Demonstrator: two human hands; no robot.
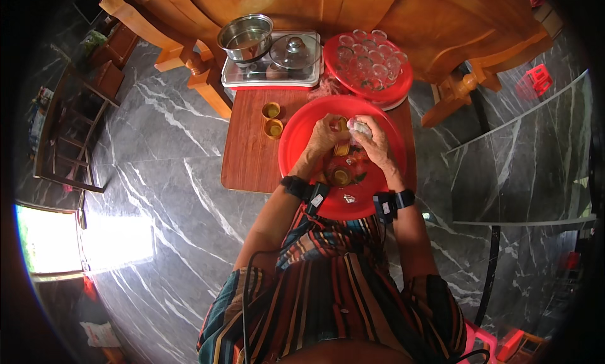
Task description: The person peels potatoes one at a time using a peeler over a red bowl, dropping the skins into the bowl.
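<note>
My left hand [326, 133] holds a small yellow-brown cup [341, 124] over a red plastic basin [295, 149]. Close beside it, my right hand [373, 139] grips a bunched whitish cloth [359, 127] with a pink patch, at the cup's side. Inside the basin, below my hands, lie another yellow-brown cup [341, 176] and a ribbed yellowish piece [341, 149], partly hidden by my fingers. Two small yellow-brown cups, an upper one [271, 110] and a lower one [273, 128], stand on the wooden table [250, 160] left of the basin.
Behind the basin, a red tray [333, 64] bears several clear glasses [375, 56]. To its left, a steel pot [246, 38] and a glass lid [295, 52] rest on a covered tray [269, 84]. A wooden bench [302, 4] borders the table's far side.
</note>
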